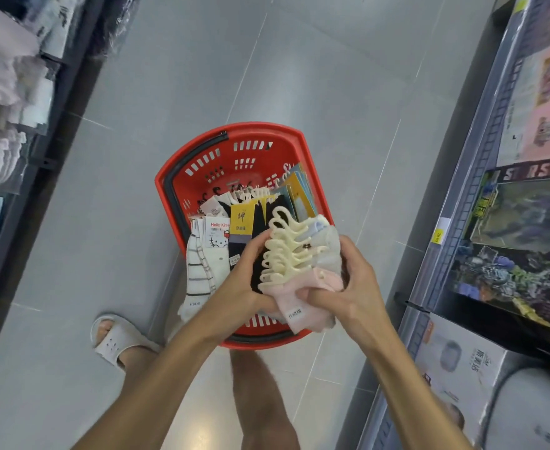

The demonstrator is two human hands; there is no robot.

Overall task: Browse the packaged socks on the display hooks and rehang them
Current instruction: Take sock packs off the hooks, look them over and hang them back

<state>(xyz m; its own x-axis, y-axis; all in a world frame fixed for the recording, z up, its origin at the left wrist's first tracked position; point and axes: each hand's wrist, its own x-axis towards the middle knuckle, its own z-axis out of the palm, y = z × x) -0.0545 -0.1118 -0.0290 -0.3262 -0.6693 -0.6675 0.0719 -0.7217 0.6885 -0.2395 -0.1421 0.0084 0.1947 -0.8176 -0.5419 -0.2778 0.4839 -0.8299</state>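
Grey tiled floor (315, 76), basket (260, 127), socks (324, 251), perhaps magazines (527, 222)

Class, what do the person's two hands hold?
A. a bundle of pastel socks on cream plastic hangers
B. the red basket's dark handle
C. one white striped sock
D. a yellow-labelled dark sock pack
A: left hand and right hand both grip the bundle of pastel socks on cream plastic hangers over the red plastic basket.

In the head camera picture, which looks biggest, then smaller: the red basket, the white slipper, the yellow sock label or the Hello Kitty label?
1. red basket
2. white slipper
3. yellow sock label and Hello Kitty label look alike; no ranking.
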